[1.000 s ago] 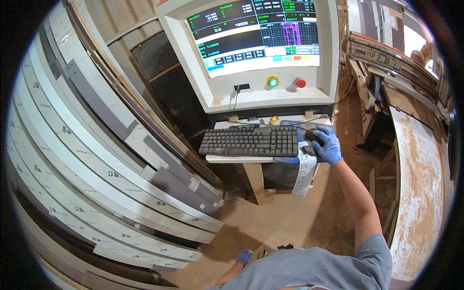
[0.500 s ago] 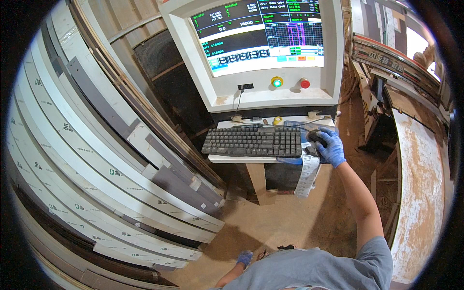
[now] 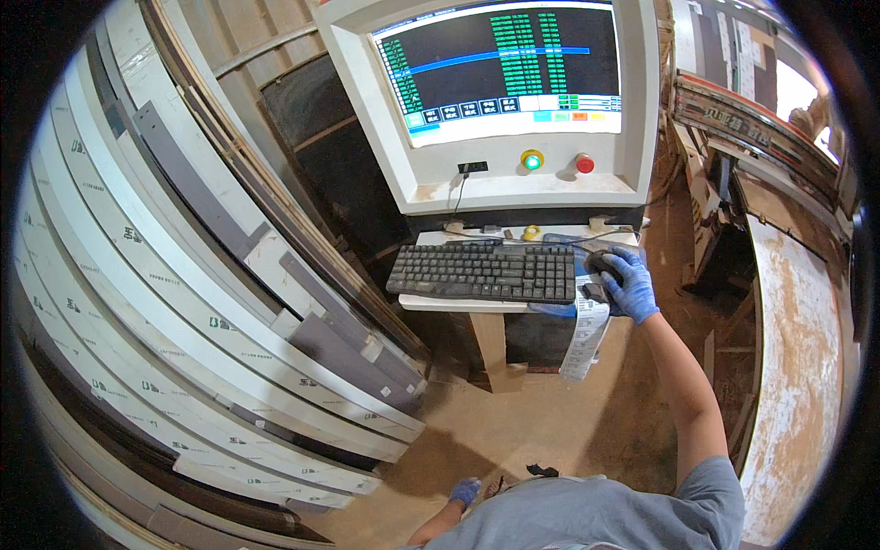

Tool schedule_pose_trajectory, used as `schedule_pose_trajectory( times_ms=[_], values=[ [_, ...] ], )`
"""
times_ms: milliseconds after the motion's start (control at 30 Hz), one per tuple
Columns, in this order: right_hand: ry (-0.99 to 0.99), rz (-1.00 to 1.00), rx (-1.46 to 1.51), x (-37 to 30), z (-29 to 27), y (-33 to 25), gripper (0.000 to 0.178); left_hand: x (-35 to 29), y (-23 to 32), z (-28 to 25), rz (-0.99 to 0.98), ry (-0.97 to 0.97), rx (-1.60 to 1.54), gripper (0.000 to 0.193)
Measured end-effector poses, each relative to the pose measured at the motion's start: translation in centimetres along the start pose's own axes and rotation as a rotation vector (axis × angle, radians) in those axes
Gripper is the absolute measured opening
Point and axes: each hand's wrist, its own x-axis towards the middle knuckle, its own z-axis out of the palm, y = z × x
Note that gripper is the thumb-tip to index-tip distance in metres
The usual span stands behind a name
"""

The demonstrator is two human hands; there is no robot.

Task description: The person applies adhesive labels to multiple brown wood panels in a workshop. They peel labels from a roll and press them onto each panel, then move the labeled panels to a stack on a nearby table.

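Note:
In a blue glove, my right hand (image 3: 629,286) rests over a black computer mouse (image 3: 601,262) at the right end of a small white shelf (image 3: 440,303). Left of it lies a black keyboard (image 3: 486,271). A long printed paper slip (image 3: 585,341) hangs over the shelf's front edge, just below the mouse. My left hand (image 3: 466,491), also gloved in blue, hangs low beside my body, away from the shelf, with its fingers loose and nothing visible in them. Above the shelf, the control cabinet's screen (image 3: 500,69) displays a list with one row highlighted in blue.
Below the screen are a lit green button (image 3: 532,161), a red knob (image 3: 585,163) and a plugged-in cable (image 3: 457,191). Tall stacked boards (image 3: 183,302) lean along the left. At the right stands a machine rail (image 3: 761,119) beside a dusty white board (image 3: 793,367).
The screen has switched from a readout with a graph to a list with a highlighted row. My right hand stays on the mouse; the view has shifted slightly.

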Motion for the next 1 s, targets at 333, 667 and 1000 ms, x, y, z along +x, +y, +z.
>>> schedule_pose_trajectory(
  times_ms=[333, 667, 1000],
  values=[
    [0.0, -0.014, 0.013, 0.2, 0.6, 0.4, 0.034, -0.2, -3.0, 2.1, 0.268, 0.337, 0.01, 0.04],
    [-0.038, 0.022, 0.037, 0.5, 0.0, -0.9, 0.033, -0.5, -2.3, 1.3, 0.123, 0.238, 0.008, 0.036],
    [0.002, 0.02, -0.02, 0.3, 0.2, -0.7, 0.033, -0.4, -2.7, 1.9, 0.113, 0.188, -0.089, 0.044]
  ],
)
